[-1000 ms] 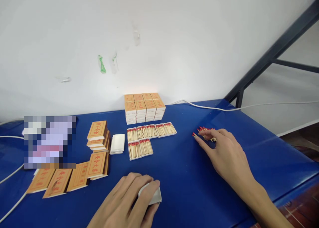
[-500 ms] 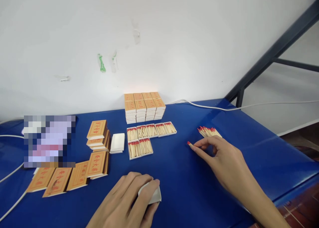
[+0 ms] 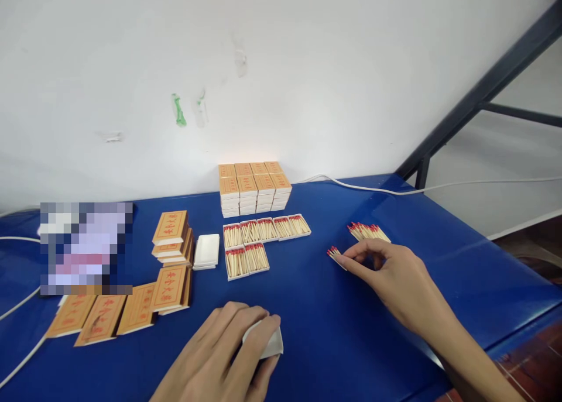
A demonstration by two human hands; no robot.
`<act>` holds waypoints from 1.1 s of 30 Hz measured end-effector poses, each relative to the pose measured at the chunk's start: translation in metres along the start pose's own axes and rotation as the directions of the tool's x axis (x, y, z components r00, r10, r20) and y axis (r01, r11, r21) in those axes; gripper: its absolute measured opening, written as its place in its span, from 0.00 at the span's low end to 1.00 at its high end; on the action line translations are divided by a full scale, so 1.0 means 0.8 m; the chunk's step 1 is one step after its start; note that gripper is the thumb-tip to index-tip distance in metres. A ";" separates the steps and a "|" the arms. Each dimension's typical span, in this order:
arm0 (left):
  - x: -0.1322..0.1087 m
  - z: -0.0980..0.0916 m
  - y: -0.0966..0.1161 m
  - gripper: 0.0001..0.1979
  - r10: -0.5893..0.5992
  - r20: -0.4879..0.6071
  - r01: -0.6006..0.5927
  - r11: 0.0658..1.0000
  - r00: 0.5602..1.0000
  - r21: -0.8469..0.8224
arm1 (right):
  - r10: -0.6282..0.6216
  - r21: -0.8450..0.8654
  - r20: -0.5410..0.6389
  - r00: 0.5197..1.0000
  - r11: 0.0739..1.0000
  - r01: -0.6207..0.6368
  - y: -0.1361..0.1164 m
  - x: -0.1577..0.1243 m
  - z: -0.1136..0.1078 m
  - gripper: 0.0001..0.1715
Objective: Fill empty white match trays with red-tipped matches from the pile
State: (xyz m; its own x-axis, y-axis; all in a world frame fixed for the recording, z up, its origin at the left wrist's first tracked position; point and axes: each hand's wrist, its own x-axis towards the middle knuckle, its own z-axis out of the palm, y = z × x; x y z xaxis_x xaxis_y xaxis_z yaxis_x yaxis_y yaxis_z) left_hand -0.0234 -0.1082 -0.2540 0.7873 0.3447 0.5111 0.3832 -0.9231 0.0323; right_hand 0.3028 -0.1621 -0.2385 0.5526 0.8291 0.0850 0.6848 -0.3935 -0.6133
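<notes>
Between the fingers of my left hand [image 3: 228,352] is a white matchbox tray [image 3: 273,344], held close over the near part of the blue table. My right hand [image 3: 390,273] is closed in a pinch on a few red-tipped matches [image 3: 334,254], their heads pointing left. Just behind that hand lies a loose pile of matches [image 3: 369,231]. Matchbox trays filled with matches [image 3: 246,260] sit in two rows at the middle of the table. Left of them is a short stack of white trays [image 3: 206,251].
Orange matchbox sleeves [image 3: 170,227] are stacked and spread at the left. A block of matchboxes [image 3: 255,186] stands against the white wall. A blurred-out object [image 3: 88,250] lies far left. White cables [image 3: 373,186] run along the back, and a dark metal frame [image 3: 478,106] rises at right.
Several match heads now show at my right fingertips, where fewer showed before. The left hand and its tray stay nearly still.
</notes>
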 end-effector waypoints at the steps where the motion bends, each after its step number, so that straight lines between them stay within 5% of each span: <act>1: 0.000 0.000 0.000 0.14 0.000 0.000 0.000 1.000 1.000 0.002 | -0.001 0.001 0.000 1.000 1.000 0.001 0.000 0.001 -0.001 0.35; 33: -0.006 0.006 -0.003 0.16 -0.015 0.003 0.015 1.000 1.000 -0.022 | 0.000 -0.027 0.068 0.998 1.000 0.002 -0.013 -0.010 0.009 0.26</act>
State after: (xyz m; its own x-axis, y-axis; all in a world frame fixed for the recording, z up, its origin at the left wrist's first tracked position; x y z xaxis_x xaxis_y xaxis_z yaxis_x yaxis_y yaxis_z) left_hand -0.0259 -0.1072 -0.2605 0.7831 0.3586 0.5080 0.3839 -0.9215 0.0587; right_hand 0.2876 -0.1614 -0.2385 0.5188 0.8543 0.0314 0.6984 -0.4024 -0.5919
